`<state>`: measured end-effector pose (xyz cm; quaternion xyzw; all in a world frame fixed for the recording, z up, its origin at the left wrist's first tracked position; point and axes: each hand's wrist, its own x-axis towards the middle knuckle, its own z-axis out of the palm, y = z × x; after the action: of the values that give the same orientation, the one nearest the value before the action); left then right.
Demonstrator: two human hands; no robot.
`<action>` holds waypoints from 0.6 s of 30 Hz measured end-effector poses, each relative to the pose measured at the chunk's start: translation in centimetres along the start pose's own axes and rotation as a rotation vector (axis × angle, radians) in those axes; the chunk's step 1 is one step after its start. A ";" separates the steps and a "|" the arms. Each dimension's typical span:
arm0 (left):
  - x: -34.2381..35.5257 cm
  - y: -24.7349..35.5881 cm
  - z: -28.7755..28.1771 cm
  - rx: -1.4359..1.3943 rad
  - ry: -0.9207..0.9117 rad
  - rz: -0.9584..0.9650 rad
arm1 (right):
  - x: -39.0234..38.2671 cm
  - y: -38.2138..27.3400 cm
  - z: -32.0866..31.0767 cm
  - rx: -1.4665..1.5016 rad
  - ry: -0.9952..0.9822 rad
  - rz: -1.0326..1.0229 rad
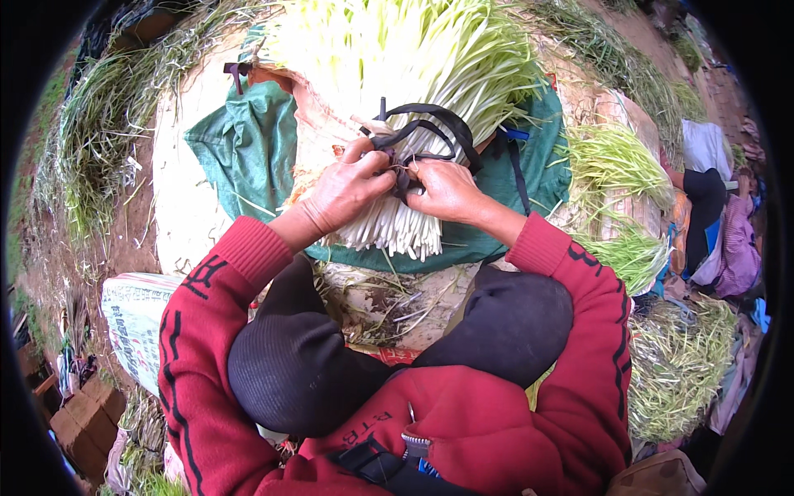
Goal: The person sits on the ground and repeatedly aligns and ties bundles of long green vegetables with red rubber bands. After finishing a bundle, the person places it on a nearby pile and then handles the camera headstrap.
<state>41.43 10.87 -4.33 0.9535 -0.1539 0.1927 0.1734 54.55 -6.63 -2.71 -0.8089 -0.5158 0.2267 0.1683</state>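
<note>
A large bundle of pale green and white leafy stalks [405,62] lies in front of me on a green woven sheet [248,136], its white cut ends toward me. A black strap [451,120] loops over the bundle's near part. My left hand [356,182] is closed with its fingers curled around the dark strap on the bundle's left side. Close beside it, my right hand [447,190] pinches the dark strap end. The two hands nearly meet over the white stems, and their fingertips partly hide what lies between them. A peach-coloured cloth [310,124] lies under the bundle's left side.
Smaller bunches of green stalks [616,165] rest to the right. Heaps of dry grass-like leaves [99,136] lie at the left, and more trimmings [678,368] are at the lower right. A printed white sack [136,322] sits by my left arm. Another person's dark-clothed leg [703,207] shows at the far right.
</note>
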 end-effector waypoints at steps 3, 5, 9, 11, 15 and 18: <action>0.1 0.3 -0.2 0.005 -0.012 -0.012 | 0.5 -0.3 -0.3 -0.058 -0.068 0.024; 0.1 0.3 -0.1 0.020 0.007 -0.006 | 0.1 0.1 0.6 -0.055 0.054 -0.040; 0.0 0.3 0.1 0.041 0.002 -0.012 | -0.9 0.4 1.2 -0.211 0.237 -0.193; 0.1 0.4 0.1 0.045 0.001 -0.020 | -1.0 0.5 0.9 -0.385 0.275 -0.307; -0.2 0.4 0.1 0.046 0.005 -0.048 | -0.2 -0.5 -1.9 -0.462 0.400 -0.498; -0.4 0.3 0.3 0.028 -0.004 -0.061 | 2.3 -3.9 -6.0 -0.062 0.543 -0.404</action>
<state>41.02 10.63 -4.66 0.9605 -0.1224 0.1875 0.1655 55.69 -3.14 3.90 -0.7260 -0.6086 -0.0506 0.3163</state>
